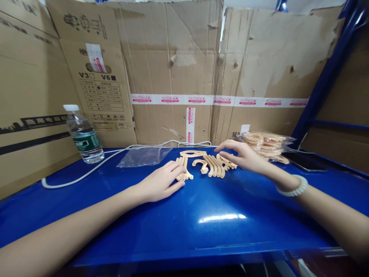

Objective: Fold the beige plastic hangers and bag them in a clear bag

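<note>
Several cream-coloured curved strips [189,175] lie side by side under the fingertips of my left hand [165,181], which rests open with its thumb apart on the table. My right hand [240,156] is open over the right side of the layout, fingers reaching left. Beneath it are small cream curved pieces [230,164], partly hidden. A fan of several cream strips [213,166] lies between my hands. To its left is a hook-shaped cream piece [204,168], and behind lies a long, flat oval-looking cream piece [193,154]. Neither hand visibly grips anything.
Clear bags of cream pieces [266,145] are piled at the back right, beside a dark phone [305,162]. A flat clear plastic bag [144,156], a white cable [72,181] and a water bottle [84,140] are at the left. Cardboard [173,69] walls the back.
</note>
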The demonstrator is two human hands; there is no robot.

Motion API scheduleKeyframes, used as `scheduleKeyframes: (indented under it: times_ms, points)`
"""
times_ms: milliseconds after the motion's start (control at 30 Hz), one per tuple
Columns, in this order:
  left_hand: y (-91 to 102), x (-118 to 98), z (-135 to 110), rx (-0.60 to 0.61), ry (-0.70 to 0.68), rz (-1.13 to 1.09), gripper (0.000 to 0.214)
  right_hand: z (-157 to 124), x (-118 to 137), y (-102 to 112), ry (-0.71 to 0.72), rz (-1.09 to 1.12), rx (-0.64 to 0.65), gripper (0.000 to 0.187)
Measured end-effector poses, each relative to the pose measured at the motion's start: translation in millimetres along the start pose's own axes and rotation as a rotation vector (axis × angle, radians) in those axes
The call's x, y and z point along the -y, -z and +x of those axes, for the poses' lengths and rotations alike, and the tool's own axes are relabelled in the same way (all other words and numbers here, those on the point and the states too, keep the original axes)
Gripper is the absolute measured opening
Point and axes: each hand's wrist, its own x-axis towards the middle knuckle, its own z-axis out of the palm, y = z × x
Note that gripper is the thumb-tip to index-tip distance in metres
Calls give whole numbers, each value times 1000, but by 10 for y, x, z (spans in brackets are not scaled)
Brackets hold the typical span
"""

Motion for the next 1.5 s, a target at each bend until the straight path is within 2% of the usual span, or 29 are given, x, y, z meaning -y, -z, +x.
scheduleKeyframes:
  times_ms: [100, 233, 333, 567, 767, 900, 1033, 1133, 1300, 1400, 1500]
  points:
    - [-5, -40, -21, 17, -6, 7, 37, -14, -155, 201, -7, -45, 212, 28]
    - [-29, -99, -63, 149, 57, -3, 54, -85, -282, 258, -30, -109, 519, 35]
    - [-34, -128, -79, 234, 82, -35, 60, -132, -322, 226, -58, -89, 598, 42]
    - [14, -34, -28, 308, 65, -25, 60, -165, -399, 232, -153, -89, 586, 46]
    - [10, 66, -19, 327, 75, -53, 60, -174, -406, 241, -153, -146, 608, 47]
    - [-53, 93, -40, 239, 61, -72, 55, -137, -379, 237, -112, -208, 567, 40]
    - [-138, 127, -25, 42, 122, -83, 59, -75, -305, 245, -61, -184, 454, 35]
    - [-191, 163, 23, -64, 146, -68, 53, -46, -255, 239, -42, -198, 418, 32]
    - [-246, 232, 90, -97, 128, -37, 36, -28, -222, 198, -6, -221, 378, 30]
    - [-246, 236, 94, -109, 114, -32, 37, -20, -222, 172, -2, -235, 350, 28]
    - [-211, 167, 77, -174, 77, -23, 37, -12, -234, 146, -8, -244, 292, 26]
